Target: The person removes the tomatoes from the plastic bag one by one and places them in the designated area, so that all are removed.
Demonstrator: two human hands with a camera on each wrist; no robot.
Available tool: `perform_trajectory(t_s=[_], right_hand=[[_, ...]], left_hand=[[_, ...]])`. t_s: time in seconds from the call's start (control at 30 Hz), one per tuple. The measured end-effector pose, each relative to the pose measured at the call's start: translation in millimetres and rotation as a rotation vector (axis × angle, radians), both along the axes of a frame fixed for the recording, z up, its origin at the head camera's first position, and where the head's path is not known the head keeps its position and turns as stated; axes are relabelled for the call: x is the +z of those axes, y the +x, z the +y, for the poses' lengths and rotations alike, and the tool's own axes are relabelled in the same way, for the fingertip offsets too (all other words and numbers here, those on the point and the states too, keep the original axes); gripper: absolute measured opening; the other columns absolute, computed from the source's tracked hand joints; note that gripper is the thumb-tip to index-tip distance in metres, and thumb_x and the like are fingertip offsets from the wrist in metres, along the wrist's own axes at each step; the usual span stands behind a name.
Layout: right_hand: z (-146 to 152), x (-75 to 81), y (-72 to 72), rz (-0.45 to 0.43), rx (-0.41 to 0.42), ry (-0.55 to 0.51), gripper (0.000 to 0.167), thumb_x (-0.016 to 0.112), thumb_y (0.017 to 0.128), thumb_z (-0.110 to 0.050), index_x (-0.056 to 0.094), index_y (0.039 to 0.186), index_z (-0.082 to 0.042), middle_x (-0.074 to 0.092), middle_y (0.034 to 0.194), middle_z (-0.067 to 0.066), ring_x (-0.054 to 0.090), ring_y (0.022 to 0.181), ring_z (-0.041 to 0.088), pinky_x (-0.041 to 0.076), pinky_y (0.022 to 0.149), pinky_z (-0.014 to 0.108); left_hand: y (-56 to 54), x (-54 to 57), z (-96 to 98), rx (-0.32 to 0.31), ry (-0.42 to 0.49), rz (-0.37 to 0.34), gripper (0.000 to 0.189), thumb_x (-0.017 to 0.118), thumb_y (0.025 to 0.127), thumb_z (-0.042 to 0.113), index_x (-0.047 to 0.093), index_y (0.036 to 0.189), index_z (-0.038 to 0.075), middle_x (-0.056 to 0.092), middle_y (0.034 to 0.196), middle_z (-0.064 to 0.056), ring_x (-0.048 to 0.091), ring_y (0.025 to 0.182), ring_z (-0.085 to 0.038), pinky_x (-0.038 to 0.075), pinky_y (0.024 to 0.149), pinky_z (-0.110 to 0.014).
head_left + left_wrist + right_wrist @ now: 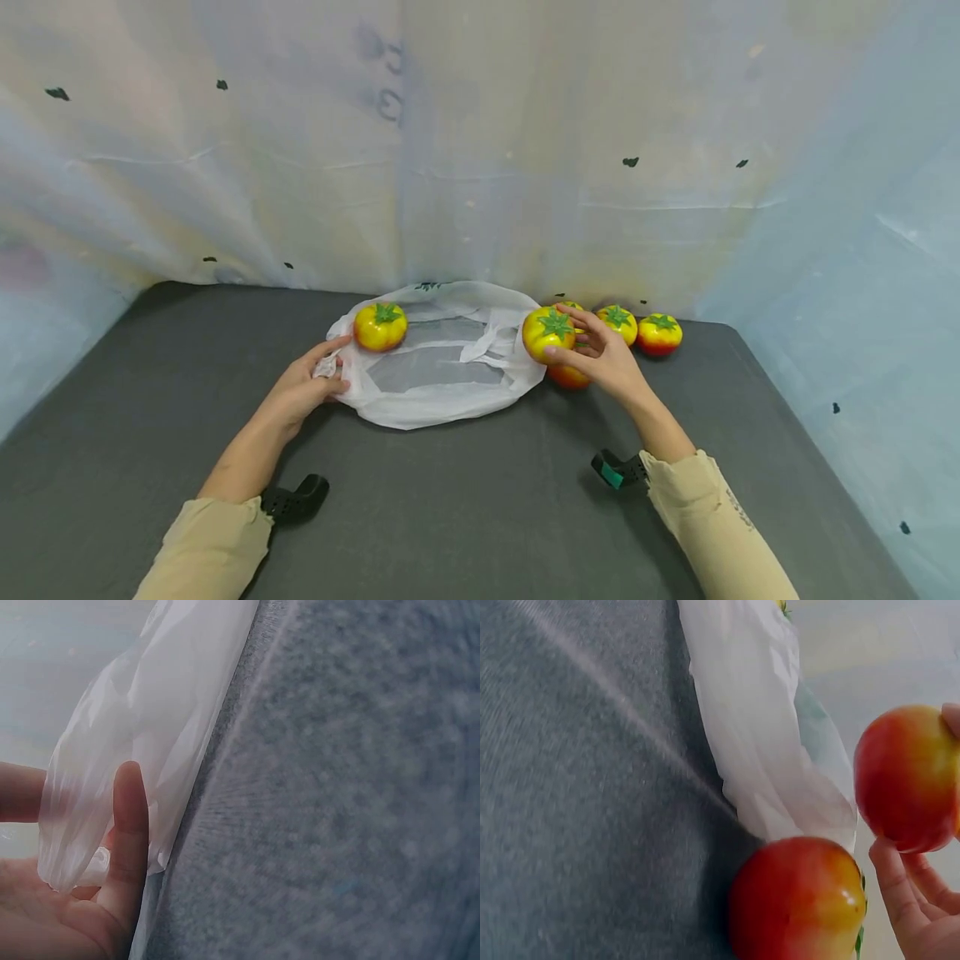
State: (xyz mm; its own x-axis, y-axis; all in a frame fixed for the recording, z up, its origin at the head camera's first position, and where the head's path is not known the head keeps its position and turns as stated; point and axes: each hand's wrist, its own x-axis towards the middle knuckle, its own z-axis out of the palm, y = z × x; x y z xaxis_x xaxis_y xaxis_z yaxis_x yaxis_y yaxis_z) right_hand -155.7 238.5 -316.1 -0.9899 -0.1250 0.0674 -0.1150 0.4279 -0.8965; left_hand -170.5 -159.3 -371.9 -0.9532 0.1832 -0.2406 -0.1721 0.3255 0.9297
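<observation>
A white plastic bag [420,414] lies spread on the dark table with its mouth facing up. My left hand [306,385] grips the bag's left edge; in the left wrist view, thumb and finger sit on either side of the thin plastic [135,712]. One yellow-and-red tomato [380,327] with a green top rests at the left end of the bag's mouth. My right hand [603,354] holds another tomato [546,335] by its sides, above the bag's right rim. Below that hand a tomato [799,900] stands on the table against the bag.
To the right of the bag, tomatoes [659,335] stand near the back of the table [450,517], some partly hidden behind my right hand. A pale plastic sheet [480,167] hangs as a wall behind the table. Dark bands [296,498] are worn on both wrists.
</observation>
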Motion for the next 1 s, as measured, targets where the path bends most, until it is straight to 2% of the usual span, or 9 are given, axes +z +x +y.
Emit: perform_trajectory(t_s=[0.23,0.33,0.47,0.6,0.8,1.0], right_hand=[[11.4,-2.5,3.5,0.003,-0.100,0.017,0.062,0.070,0.087,-0.029,0.045,0.143,-0.025,0.039,0.145,0.009,0.048,0.119,0.027,0.044,0.091,0.026],[17.1,-2.3,5.6,0.011,-0.134,0.002,0.062,0.069,0.087,-0.030,0.045,0.144,-0.024,0.038,0.144,0.008,0.049,0.117,0.024,0.044,0.089,0.021],[23.3,-0.5,8.4,0.016,-0.165,-0.012,0.062,0.069,0.088,-0.030,0.044,0.144,-0.022,0.039,0.143,0.007,0.051,0.117,0.024,0.045,0.088,0.020],[29.3,0.7,10.8,0.019,-0.195,0.022,0.063,0.068,0.088,-0.033,0.043,0.145,-0.023,0.038,0.145,0.009,0.049,0.120,0.026,0.045,0.086,0.019],[39.1,0.1,13.8,0.035,-0.206,0.037,0.063,0.067,0.089,-0.033,0.041,0.146,-0.024,0.037,0.147,0.009,0.049,0.118,0.024,0.045,0.083,0.021],[50.3,-0.7,17.4,0.029,-0.239,0.046,0.064,0.066,0.090,-0.034,0.038,0.147,-0.026,0.037,0.149,0.010,0.048,0.124,0.025,0.044,0.084,0.018]], left_hand=[[0.8,0.2,-1.0,-0.001,-0.005,-0.005,0.072,0.054,0.090,0.003,0.022,0.153,0.011,0.008,0.157,-0.022,0.037,0.110,-0.027,0.044,0.070,-0.020],[0.4,0.6,-1.2,-0.002,-0.004,-0.002,0.071,0.054,0.090,0.003,0.022,0.153,0.011,0.008,0.157,-0.023,0.038,0.109,-0.026,0.044,0.070,-0.020],[1.1,1.7,-1.3,0.003,-0.007,-0.006,0.072,0.054,0.090,0.003,0.022,0.153,0.011,0.008,0.157,-0.022,0.038,0.107,-0.026,0.044,0.071,-0.020],[2.2,3.1,-0.7,0.009,-0.014,-0.013,0.071,0.054,0.090,0.004,0.022,0.153,0.011,0.007,0.157,-0.022,0.037,0.108,-0.026,0.043,0.071,-0.021],[2.6,3.7,-0.4,0.015,-0.010,-0.020,0.072,0.054,0.090,0.003,0.022,0.153,0.012,0.007,0.157,-0.021,0.036,0.110,-0.027,0.043,0.072,-0.022],[3.2,4.2,-1.3,0.015,-0.013,-0.014,0.072,0.055,0.089,0.004,0.022,0.153,0.012,0.008,0.157,-0.022,0.036,0.109,-0.027,0.043,0.072,-0.023]])
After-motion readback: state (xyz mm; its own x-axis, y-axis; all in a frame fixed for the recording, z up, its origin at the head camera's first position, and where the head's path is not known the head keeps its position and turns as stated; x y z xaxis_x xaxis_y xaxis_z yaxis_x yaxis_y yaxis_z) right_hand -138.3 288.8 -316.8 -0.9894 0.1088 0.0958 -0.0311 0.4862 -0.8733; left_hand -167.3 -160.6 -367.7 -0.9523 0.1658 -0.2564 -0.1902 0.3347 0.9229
